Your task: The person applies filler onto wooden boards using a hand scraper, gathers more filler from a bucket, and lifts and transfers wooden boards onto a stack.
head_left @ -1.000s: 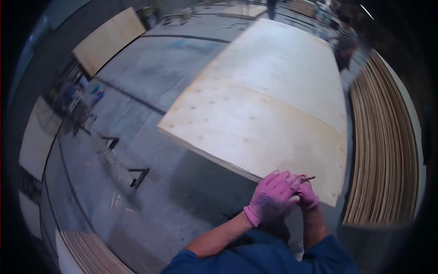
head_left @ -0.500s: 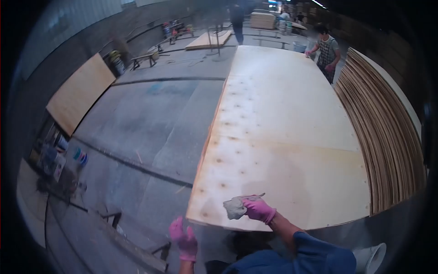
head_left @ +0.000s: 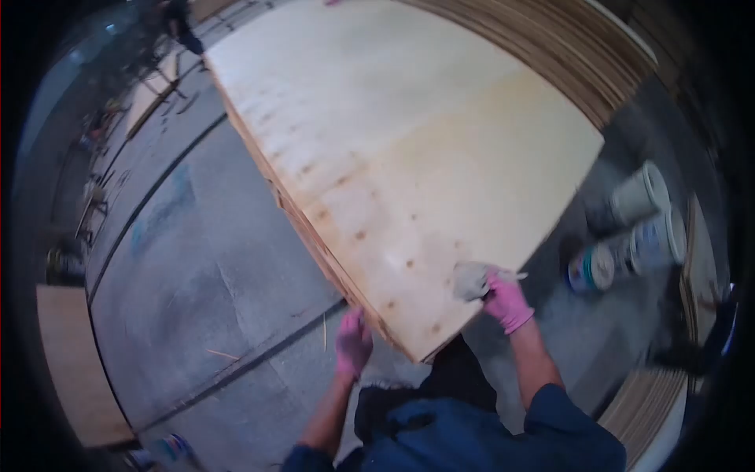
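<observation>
My right hand (head_left: 510,305), in a pink glove, is closed on a putty knife (head_left: 471,282) coated in grey putty. Its blade lies at the near right edge of the top plywood sheet (head_left: 472,169), and the handle's end pokes out beyond my fingers. My left hand (head_left: 354,344), also gloved in pink, is beside the sheet's left edge with its fingers loosely raised and nothing visible in them. Dark knots dot the pale wood along the left side. More sheet edges show underneath the top one.
Several buckets (head_left: 638,194) stand on the floor to the right. Behind them is a tall stack of sheets (head_left: 543,47). Another board (head_left: 79,362) is at the left, and a person's dark-clothed legs (head_left: 185,35) show at the far left corner.
My view has swung right and down, so the plywood now slants across it and the buckets show. My right hand still grips the putty knife; my left is nearer the sheet's edge.
</observation>
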The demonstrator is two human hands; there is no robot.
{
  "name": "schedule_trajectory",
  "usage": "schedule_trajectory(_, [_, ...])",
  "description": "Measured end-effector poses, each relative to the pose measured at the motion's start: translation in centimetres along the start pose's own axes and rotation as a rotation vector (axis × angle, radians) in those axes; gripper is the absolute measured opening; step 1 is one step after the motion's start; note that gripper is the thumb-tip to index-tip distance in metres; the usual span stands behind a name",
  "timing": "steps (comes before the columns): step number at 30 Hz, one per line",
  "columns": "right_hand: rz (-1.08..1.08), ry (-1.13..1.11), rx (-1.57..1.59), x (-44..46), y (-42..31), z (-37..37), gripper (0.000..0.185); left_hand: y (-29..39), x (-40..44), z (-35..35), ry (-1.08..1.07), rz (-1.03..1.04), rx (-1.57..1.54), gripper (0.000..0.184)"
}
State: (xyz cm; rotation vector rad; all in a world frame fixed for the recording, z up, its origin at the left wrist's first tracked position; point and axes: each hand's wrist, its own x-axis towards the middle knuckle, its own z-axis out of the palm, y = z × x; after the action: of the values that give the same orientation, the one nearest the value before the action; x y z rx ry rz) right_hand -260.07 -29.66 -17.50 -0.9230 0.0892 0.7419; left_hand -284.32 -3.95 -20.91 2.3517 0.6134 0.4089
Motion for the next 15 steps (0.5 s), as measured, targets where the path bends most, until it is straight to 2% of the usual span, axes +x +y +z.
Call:
schedule_trajectory(1, [-0.067, 0.092, 0.002, -1.4, -0.1, -1.1, 0.03, -0.8, 2.8, -0.1, -0.026, 0.056, 0.022, 0.043])
schedule_trajectory(3, [-0.11, 0.076, 0.059, -1.8, -0.8, -0.7, 0.031, -2.5, 8.8, 0.7, -0.157, 0.061, 0.057, 0.047])
schedule_trajectory(5, [-0.17, 0.057, 0.067, -0.6, -0.6, -0.7, 0.033, -4.1, 14.3, 1.7, -0.145, 0.239, 0.202, 0.051])
schedule_trajectory(6, [-0.185, 0.152, 0.079, 0.7, 0.0, 0.2, 0.033, -5.8, 16.9, 2.9, -0.129, 0.276, 0.29, 0.054])
schedule_trajectory(7, [-0.197, 0.146, 0.098, 2.6, 0.9, 1.5, 0.033, -8.1, 19.0, 3.4, -0.113, 0.318, 0.374, 0.057])
schedule_trajectory(9, [-0.188, 0.172, 0.161, 5.1, 3.4, 2.6, 0.032, -10.2, 23.1, 3.8, -0.18, 0.278, 0.515, 0.066])
schedule_trajectory(11, [-0.145, 0.271, 0.359, 9.2, 8.2, 1.2, 0.031, -11.8, 26.8, 3.6, -0.228, 0.271, 0.551, 0.071])
schedule_trajectory(14, [-0.013, 0.431, -0.099, 11.6, 12.0, 2.7, 0.032, -15.5, 31.1, 2.7, -0.322, 0.344, 0.567, 0.077])
schedule_trajectory(15, [-0.099, 0.404, -0.484, 12.2, 12.0, 2.6, 0.033, -16.6, 32.7, 2.4, -0.355, 0.388, 0.561, 0.078])
